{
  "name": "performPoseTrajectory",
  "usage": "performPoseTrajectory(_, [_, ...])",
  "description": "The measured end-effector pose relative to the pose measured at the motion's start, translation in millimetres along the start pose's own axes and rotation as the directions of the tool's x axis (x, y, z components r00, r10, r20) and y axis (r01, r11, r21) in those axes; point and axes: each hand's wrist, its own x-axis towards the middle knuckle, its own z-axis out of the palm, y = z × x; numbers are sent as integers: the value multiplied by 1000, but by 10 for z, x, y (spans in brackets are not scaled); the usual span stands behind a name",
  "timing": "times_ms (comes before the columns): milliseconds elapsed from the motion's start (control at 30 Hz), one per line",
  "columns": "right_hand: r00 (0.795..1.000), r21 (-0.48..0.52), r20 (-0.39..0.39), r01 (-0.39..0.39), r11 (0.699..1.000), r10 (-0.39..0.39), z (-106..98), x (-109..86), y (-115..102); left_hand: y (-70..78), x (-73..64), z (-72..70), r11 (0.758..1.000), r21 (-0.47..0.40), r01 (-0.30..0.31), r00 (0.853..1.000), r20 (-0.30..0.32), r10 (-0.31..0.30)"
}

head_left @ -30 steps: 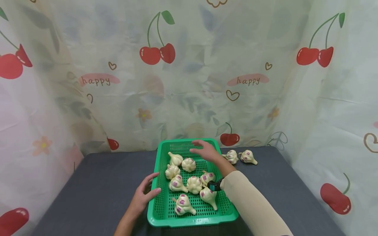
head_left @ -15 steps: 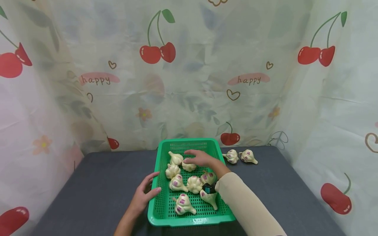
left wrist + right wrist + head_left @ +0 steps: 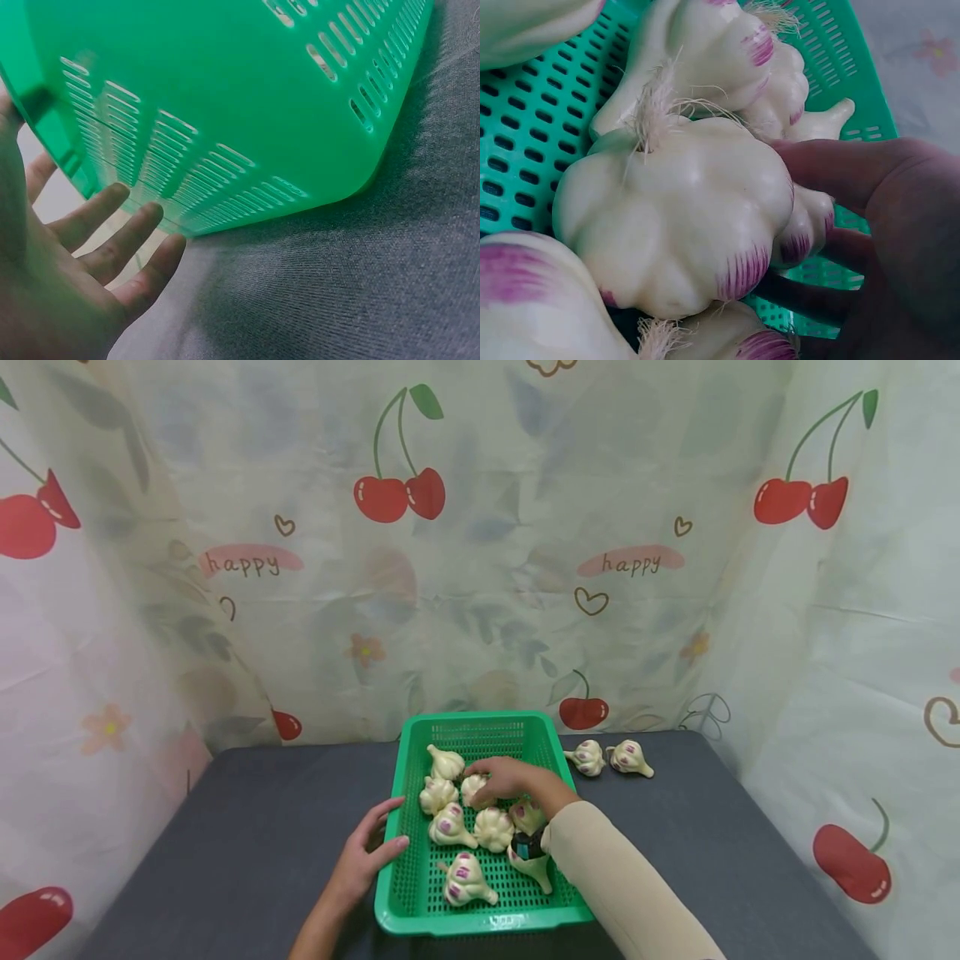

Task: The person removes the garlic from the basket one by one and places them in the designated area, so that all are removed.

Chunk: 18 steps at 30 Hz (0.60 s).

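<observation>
A green perforated basket holds several white garlic bulbs with purple streaks, among them one lying at the near end. My right hand reaches down into it from the right. Its thumb and fingers curl around a garlic bulb in the middle of the basket, partly covered by the hand. In the right wrist view that held bulb shows behind a larger garlic bulb close to the camera. My left hand rests at the basket's left rim, thumb over the edge; its fingers are spread and relaxed beside the outer wall.
Two more garlic bulbs, a left one and a right one, lie on the dark grey table behind the basket's right side. A cherry-printed curtain closes off the back and both sides.
My right hand has come down and toward me from over the far end of the basket, and its fingers have closed around a garlic bulb. The left hand has stayed in place.
</observation>
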Motion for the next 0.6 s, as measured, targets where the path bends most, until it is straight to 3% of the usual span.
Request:
performPoseTrajectory(133, [999, -22, 35, -1, 1000, 2, -2, -16, -2, -1, 6, 8, 1000, 0, -12, 1000, 5, 12])
performPoseTrajectory(400, [996, 56, 84, -39, 998, 34, 6, -60, -39, -9, 2, 5, 1000, -6, -7, 1000, 0, 7])
performPoseTrajectory(600, [999, -20, 25, -22, 1000, 23, -16, -54, -46, 11, -13, 2, 1000, -16, -16, 1000, 16, 17])
